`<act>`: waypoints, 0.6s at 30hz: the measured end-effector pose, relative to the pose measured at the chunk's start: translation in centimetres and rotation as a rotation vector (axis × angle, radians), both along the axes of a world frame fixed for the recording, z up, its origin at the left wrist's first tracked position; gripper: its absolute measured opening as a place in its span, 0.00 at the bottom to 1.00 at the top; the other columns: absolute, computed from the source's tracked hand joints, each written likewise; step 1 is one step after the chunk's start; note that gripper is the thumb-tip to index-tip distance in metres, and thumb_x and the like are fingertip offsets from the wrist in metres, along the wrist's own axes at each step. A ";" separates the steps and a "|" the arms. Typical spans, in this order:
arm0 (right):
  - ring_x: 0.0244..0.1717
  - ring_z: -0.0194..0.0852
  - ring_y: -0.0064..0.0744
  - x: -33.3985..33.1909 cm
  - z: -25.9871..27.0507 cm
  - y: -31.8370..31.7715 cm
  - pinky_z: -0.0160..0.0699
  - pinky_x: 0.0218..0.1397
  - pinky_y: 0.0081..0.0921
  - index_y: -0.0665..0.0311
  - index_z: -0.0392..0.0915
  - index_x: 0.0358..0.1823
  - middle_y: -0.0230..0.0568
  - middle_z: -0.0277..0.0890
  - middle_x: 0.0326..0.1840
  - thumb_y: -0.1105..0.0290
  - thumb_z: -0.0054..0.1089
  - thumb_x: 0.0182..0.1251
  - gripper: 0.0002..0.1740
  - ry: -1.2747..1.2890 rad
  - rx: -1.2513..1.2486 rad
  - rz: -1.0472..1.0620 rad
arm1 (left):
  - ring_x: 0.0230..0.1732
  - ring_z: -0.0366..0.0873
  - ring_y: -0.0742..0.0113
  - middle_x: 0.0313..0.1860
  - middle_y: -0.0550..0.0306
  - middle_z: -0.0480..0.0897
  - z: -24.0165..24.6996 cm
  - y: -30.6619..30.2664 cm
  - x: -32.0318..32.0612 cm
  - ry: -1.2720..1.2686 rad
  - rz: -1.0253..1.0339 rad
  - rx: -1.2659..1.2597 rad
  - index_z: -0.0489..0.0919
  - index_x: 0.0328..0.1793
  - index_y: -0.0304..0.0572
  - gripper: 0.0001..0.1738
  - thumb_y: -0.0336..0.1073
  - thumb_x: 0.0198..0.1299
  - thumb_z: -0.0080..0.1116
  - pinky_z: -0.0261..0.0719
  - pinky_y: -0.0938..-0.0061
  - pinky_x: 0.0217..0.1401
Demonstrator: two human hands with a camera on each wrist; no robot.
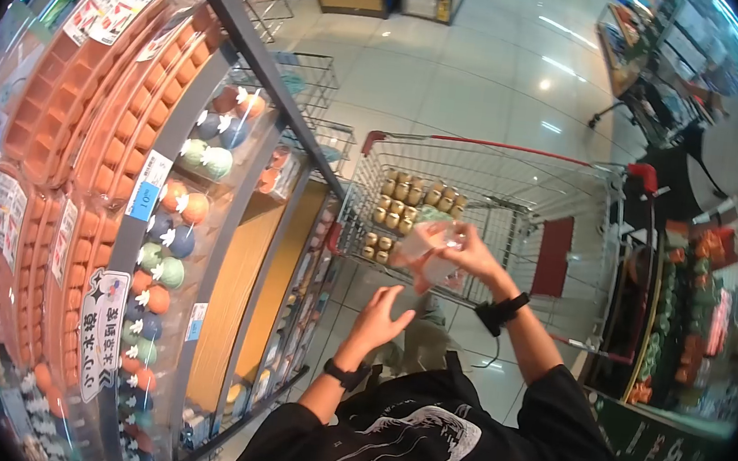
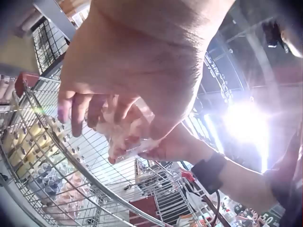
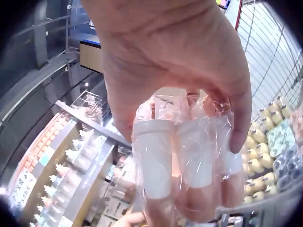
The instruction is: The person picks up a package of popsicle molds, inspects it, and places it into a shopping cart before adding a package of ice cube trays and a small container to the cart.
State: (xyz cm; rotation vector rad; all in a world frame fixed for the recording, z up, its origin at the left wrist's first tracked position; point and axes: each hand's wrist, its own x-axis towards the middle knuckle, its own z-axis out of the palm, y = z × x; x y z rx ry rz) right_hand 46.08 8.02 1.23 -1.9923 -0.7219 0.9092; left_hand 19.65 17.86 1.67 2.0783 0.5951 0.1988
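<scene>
In the right wrist view a clear plastic-wrapped pack (image 3: pixel 195 156) of pink items with white upper parts hangs from my right hand (image 3: pixel 175 56), thumb and fingers gripping its top. The head view has that pack (image 1: pixel 425 253) in front of my chest, at the near end of the cart, with my right hand (image 1: pixel 474 258) on its right side. My left hand (image 1: pixel 374 323) is just below and left of it, fingers apart, holding nothing. From the left wrist my left hand (image 2: pixel 137 61) partly covers the pack (image 2: pixel 128 132); whether they touch there is unclear.
A wire shopping cart (image 1: pixel 564 174) with red corners holds rows of gold items (image 1: pixel 401 200) and a pale green pack. Shelves of orange trays (image 1: pixel 121 105) and bagged coloured balls (image 1: pixel 175 237) stand at left. Another person (image 1: pixel 736 161) is at the right, near produce displays.
</scene>
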 end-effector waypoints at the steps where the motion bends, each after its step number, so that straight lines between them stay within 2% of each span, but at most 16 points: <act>1: 0.54 0.77 0.43 2.4 -1.4 0.3 0.82 0.47 0.37 0.75 0.55 0.65 0.57 0.76 0.52 0.51 0.77 0.46 0.53 -0.037 -0.041 -0.015 | 0.61 0.75 0.45 0.65 0.41 0.72 -0.5 -0.1 1.3 0.036 -0.008 0.061 0.73 0.65 0.43 0.33 0.49 0.57 0.66 0.75 0.57 0.61; 2: 0.54 0.78 0.44 4.3 -1.6 1.0 0.82 0.48 0.37 0.75 0.55 0.66 0.59 0.76 0.53 0.51 0.77 0.45 0.54 0.006 -0.043 -0.041 | 0.61 0.75 0.45 0.65 0.41 0.72 -1.0 -0.3 2.6 0.050 0.019 0.064 0.73 0.65 0.43 0.33 0.49 0.57 0.66 0.75 0.57 0.61; 4: 0.54 0.78 0.44 8.3 -3.1 2.0 0.82 0.48 0.37 0.75 0.55 0.67 0.61 0.76 0.54 0.51 0.78 0.45 0.55 0.063 -0.055 -0.047 | 0.70 0.66 0.40 0.70 0.40 0.68 -2.0 -0.9 4.9 0.080 0.028 0.065 0.75 0.65 0.46 0.32 0.51 0.56 0.65 0.65 0.52 0.71; 5: 0.54 0.78 0.49 10.4 -4.8 2.5 0.81 0.51 0.39 0.74 0.57 0.66 0.63 0.75 0.53 0.47 0.80 0.40 0.58 0.021 -0.037 -0.081 | 0.70 0.66 0.40 0.70 0.40 0.68 -2.5 -1.1 5.9 0.095 0.049 0.059 0.75 0.65 0.46 0.32 0.51 0.56 0.65 0.65 0.52 0.71; 6: 0.54 0.79 0.54 12.3 -6.5 2.6 0.80 0.53 0.41 0.73 0.59 0.65 0.65 0.75 0.53 0.44 0.81 0.36 0.60 -0.021 -0.019 -0.117 | 0.73 0.60 0.38 0.70 0.41 0.68 -3.0 -1.3 6.9 0.149 0.031 0.153 0.75 0.65 0.47 0.32 0.52 0.57 0.65 0.59 0.49 0.74; 7: 0.54 0.79 0.54 14.0 -7.8 2.3 0.80 0.53 0.41 0.73 0.59 0.65 0.65 0.75 0.53 0.44 0.81 0.36 0.60 -0.006 -0.026 -0.099 | 0.76 0.55 0.36 0.71 0.41 0.67 -3.7 -1.4 7.6 0.204 0.008 0.246 0.75 0.66 0.48 0.32 0.52 0.57 0.65 0.53 0.47 0.77; 8: 0.57 0.76 0.57 15.7 -9.2 1.9 0.78 0.56 0.43 0.72 0.59 0.66 0.66 0.72 0.56 0.44 0.82 0.33 0.62 -0.130 -0.168 -0.129 | 0.78 0.47 0.34 0.73 0.41 0.65 -4.9 -1.4 8.1 0.233 0.025 0.200 0.76 0.66 0.50 0.32 0.54 0.57 0.64 0.43 0.39 0.78; 9: 0.60 0.72 0.59 17.1 -10.7 1.6 0.76 0.58 0.44 0.72 0.58 0.67 0.66 0.70 0.58 0.44 0.84 0.29 0.65 -0.255 -0.308 -0.159 | 0.78 0.47 0.34 0.73 0.41 0.65 -5.7 -1.4 8.4 0.254 0.035 0.195 0.76 0.66 0.50 0.32 0.54 0.57 0.64 0.43 0.39 0.78; 10: 0.60 0.72 0.59 18.0 -12.2 1.0 0.76 0.58 0.44 0.72 0.58 0.67 0.66 0.70 0.58 0.44 0.84 0.29 0.65 -0.238 -0.312 -0.147 | 0.79 0.47 0.33 0.73 0.41 0.65 -6.3 -1.2 8.8 0.327 0.046 0.205 0.76 0.66 0.50 0.32 0.55 0.58 0.63 0.42 0.37 0.78; 12: 0.65 0.63 0.62 19.5 -15.2 -0.5 0.70 0.64 0.45 0.72 0.57 0.69 0.66 0.62 0.64 0.43 0.85 0.25 0.69 -0.296 -0.496 -0.234 | 0.79 0.45 0.32 0.73 0.42 0.65 -7.5 -1.1 9.2 0.444 0.077 0.206 0.76 0.65 0.51 0.32 0.57 0.59 0.61 0.38 0.33 0.76; 13: 0.65 0.63 0.62 20.3 -16.7 -1.2 0.70 0.64 0.45 0.72 0.57 0.69 0.66 0.62 0.64 0.43 0.85 0.25 0.69 -0.282 -0.504 -0.227 | 0.79 0.45 0.32 0.73 0.42 0.65 -7.8 -1.1 9.5 0.460 0.076 0.200 0.76 0.65 0.51 0.32 0.57 0.59 0.61 0.38 0.33 0.76; 15: 0.68 0.57 0.62 21.3 -19.7 -2.3 0.67 0.67 0.44 0.71 0.57 0.69 0.66 0.59 0.66 0.41 0.84 0.24 0.70 -0.224 -0.601 -0.275 | 0.79 0.44 0.32 0.73 0.42 0.66 -8.4 -1.0 9.7 0.517 0.117 0.135 0.77 0.65 0.51 0.31 0.58 0.59 0.61 0.37 0.33 0.76; 16: 0.69 0.55 0.63 21.6 -21.2 -3.1 0.65 0.68 0.47 0.72 0.55 0.72 0.67 0.58 0.66 0.40 0.81 0.32 0.69 -0.275 -0.570 -0.208 | 0.79 0.44 0.32 0.73 0.43 0.66 -9.0 -1.0 9.7 0.519 0.131 0.120 0.77 0.64 0.52 0.31 0.58 0.59 0.61 0.34 0.31 0.76; 17: 0.69 0.55 0.63 21.7 -23.9 -3.6 0.65 0.68 0.47 0.72 0.55 0.72 0.67 0.58 0.66 0.40 0.81 0.32 0.69 -0.259 -0.575 -0.201 | 0.79 0.44 0.32 0.73 0.43 0.66 -9.6 -1.1 9.7 0.537 0.131 0.117 0.77 0.64 0.52 0.31 0.58 0.59 0.61 0.34 0.31 0.76; 18: 0.70 0.53 0.63 22.0 -29.1 -4.6 0.60 0.71 0.49 0.70 0.54 0.73 0.65 0.57 0.68 0.38 0.77 0.36 0.67 -0.354 -0.539 -0.189 | 0.79 0.45 0.33 0.72 0.44 0.67 -9.6 -1.3 9.9 0.549 0.139 0.138 0.78 0.62 0.51 0.30 0.58 0.58 0.61 0.34 0.30 0.75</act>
